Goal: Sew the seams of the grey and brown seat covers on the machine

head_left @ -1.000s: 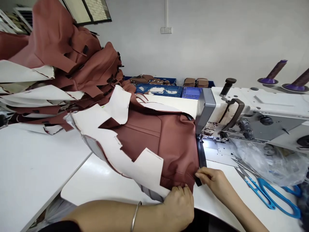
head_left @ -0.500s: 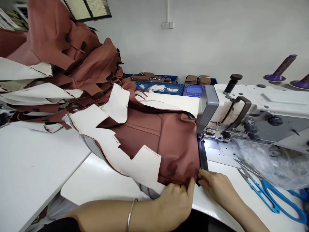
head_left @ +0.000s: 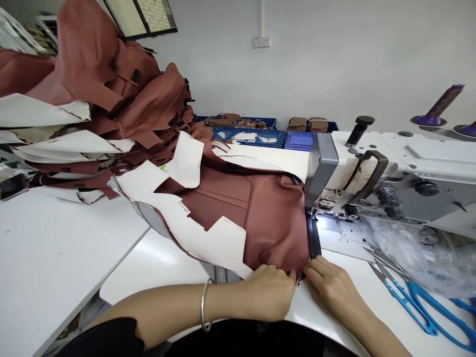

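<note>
A reddish-brown leather-like cover point(head_left: 277, 218) with white backing flaps point(head_left: 211, 243) lies across the sewing table. Its right edge, with a black strip point(head_left: 314, 238) along it, runs under the needle area of a white sewing machine point(head_left: 401, 173). My left hand point(head_left: 269, 292) is closed on the cover's near edge, fingers bunching the material. Close beside it, my right hand point(head_left: 327, 280) pinches the near end of the black strip at the cover's corner. The fingertips of both hands are partly hidden.
Blue-handled scissors point(head_left: 409, 297) lie right of my right hand, near a clear plastic bag point(head_left: 412, 253). A tall heap of similar brown covers point(head_left: 107, 84) stands at left. Blue crates point(head_left: 267, 136) holding cut pieces sit by the wall. Purple-based thread spools point(head_left: 431, 119) rise behind the machine.
Both hands have shifted slightly away from me, toward the machine, with the cover's near edge. The left fingers have curled in more. The view has swung a little to the left.
</note>
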`<move>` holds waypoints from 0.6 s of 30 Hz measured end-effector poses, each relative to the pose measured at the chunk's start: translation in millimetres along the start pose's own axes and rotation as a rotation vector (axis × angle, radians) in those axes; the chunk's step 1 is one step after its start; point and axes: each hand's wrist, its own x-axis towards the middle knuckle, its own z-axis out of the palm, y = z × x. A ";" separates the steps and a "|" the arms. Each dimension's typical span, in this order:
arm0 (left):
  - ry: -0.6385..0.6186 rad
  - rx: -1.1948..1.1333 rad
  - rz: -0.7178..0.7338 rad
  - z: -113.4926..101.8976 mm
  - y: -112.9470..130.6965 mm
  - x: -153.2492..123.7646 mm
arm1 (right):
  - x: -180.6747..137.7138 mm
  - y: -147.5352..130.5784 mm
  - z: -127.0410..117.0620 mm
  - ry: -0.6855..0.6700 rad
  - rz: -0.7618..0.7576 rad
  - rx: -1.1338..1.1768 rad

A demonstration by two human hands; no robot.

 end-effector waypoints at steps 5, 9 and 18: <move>0.038 0.044 0.038 10.2 -0.4 -0.1 | -4.6 -5.8 -7.9 -0.115 0.016 0.063; 0.042 0.085 0.070 15.5 -1.4 2.2 | -2.1 -3.3 -7.6 -0.098 -0.014 0.049; 0.023 0.039 0.043 7.9 -1.9 3.8 | 9.8 5.1 -5.4 -0.109 -0.109 0.023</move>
